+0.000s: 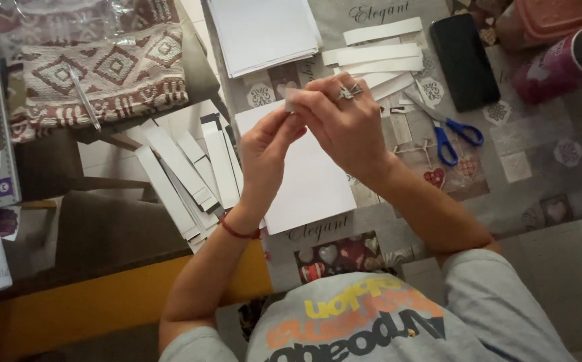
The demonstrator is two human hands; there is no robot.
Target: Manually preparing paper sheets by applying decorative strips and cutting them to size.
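The bench (545, 221) fills the frame. At centre lies a white sheet (311, 181), with cut paper strips (190, 177) left of it and blue-handled scissors (448, 131) to its right. Above the sheet, the left hand (267, 147) and right hand (344, 124) meet, fingers (304, 100) pinched together on a small paper strip (289, 100) just above centre.

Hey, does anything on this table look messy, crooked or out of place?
Mostly tidy. The cut paper strips beside the left hand lie fanned and overlapping, some jutting past the table edge. The blue-handled scissors lie open. The right hand and left pinch a small paper piece.
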